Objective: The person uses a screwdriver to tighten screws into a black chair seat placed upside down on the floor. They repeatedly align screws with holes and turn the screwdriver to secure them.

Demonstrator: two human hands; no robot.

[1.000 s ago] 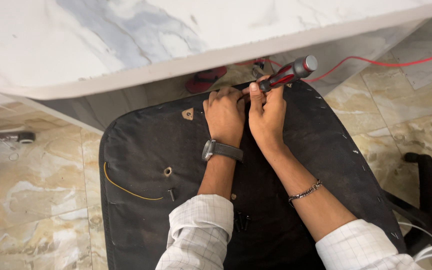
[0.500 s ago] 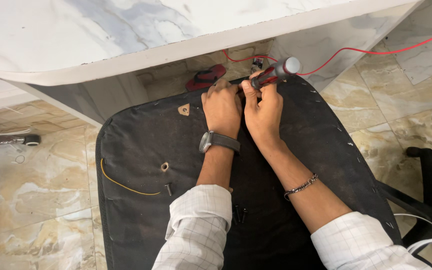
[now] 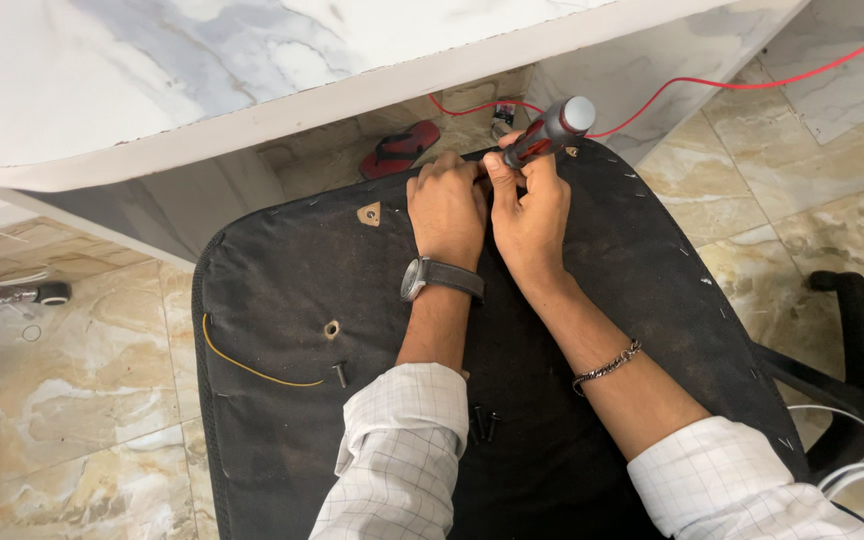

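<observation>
Two loose dark screws [image 3: 482, 424] lie on the near part of the black upturned chair seat [image 3: 282, 300], between the forearms. Farther off, the left hand [image 3: 445, 208] presses on the seat's far edge, fingers curled; what it pinches cannot be told. Just right, touching it, the right hand [image 3: 530, 205] grips a red-and-black screwdriver [image 3: 549, 130], handle tilted up-right, below the marble tabletop [image 3: 152, 80].

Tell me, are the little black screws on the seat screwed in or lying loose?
Loose: the screws lie flat on the black seat panel.
</observation>
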